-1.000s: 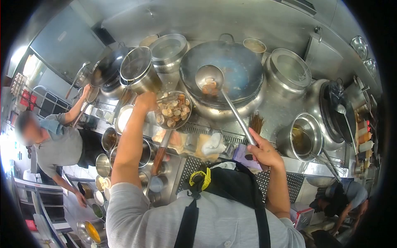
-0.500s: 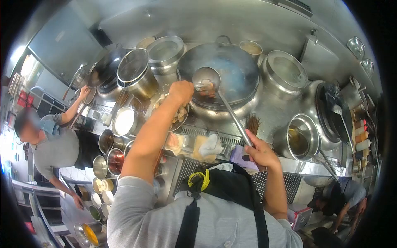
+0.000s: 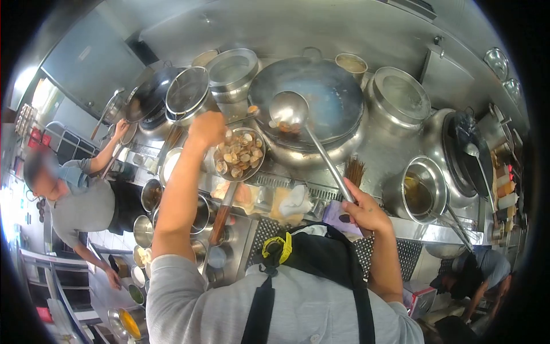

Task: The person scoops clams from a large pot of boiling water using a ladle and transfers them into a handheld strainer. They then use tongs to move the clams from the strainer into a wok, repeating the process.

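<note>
My left hand (image 3: 207, 131) is closed around a thin metal utensil (image 3: 242, 119), whose far end reaches the wok's left rim, with a clam (image 3: 253, 109) by it. Below and right of that hand, a long-handled strainer or pan of clams (image 3: 239, 153) rests on the counter. My right hand (image 3: 366, 212) grips the long handle of a ladle (image 3: 289, 109). The ladle's bowl is over the left part of a large wok (image 3: 335, 94), with a few clams at the bowl's lower edge.
Lidded pots (image 3: 231, 67) stand behind and left of the wok, another (image 3: 401, 96) to its right. A pot with a strainer (image 3: 421, 192) sits at the right. Folded cloths (image 3: 291, 202) lie in front. One co-worker (image 3: 86, 200) stands left; another person (image 3: 490, 269) bends at lower right.
My left hand has moved left with its utensil, away from the ladle, uncovering the clams. The ladle's bowl has stayed over the wok, shifting only slightly, and fewer clams show at it.
</note>
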The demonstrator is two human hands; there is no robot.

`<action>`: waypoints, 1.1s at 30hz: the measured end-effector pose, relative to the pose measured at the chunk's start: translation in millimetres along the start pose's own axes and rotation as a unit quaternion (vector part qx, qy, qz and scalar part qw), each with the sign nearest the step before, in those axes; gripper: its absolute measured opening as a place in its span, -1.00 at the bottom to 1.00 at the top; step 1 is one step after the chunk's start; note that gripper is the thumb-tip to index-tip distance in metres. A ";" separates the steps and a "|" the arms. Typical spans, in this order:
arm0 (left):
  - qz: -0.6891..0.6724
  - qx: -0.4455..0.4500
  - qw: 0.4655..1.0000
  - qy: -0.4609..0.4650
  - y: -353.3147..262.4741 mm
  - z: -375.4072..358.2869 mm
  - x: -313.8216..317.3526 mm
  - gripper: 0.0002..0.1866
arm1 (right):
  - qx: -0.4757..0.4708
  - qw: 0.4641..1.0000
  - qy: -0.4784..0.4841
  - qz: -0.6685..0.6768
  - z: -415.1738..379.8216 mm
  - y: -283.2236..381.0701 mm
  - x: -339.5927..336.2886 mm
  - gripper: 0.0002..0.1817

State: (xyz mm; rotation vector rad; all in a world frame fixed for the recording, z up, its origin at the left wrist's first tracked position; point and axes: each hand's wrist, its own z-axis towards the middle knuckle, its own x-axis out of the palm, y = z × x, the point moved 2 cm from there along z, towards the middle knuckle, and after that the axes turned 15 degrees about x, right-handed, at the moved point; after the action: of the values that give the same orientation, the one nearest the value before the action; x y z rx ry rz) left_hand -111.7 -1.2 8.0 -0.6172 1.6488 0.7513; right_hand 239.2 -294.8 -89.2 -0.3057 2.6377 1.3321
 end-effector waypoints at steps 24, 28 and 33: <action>-0.078 -0.003 0.997 -0.013 -35.3 12.1 12.3 -0.70 | 0.019 1.000 -0.001 -0.003 -6.2 7.4 0.7 -0.19; -0.051 0.007 0.998 0.033 -64.4 41.4 27.2 -0.75 | -0.008 1.000 -0.010 -0.011 3.4 -7.3 0.8 -0.18; -0.044 0.015 0.999 -0.006 -54.6 46.6 40.5 -0.72 | -0.004 1.000 -0.020 -0.024 -0.6 -6.5 0.9 -0.17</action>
State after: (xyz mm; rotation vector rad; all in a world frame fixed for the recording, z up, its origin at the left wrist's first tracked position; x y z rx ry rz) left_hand -49.4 -1.9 -45.9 -0.6589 1.6081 0.6637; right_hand 239.9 -299.1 -94.1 -0.3388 2.5764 1.3216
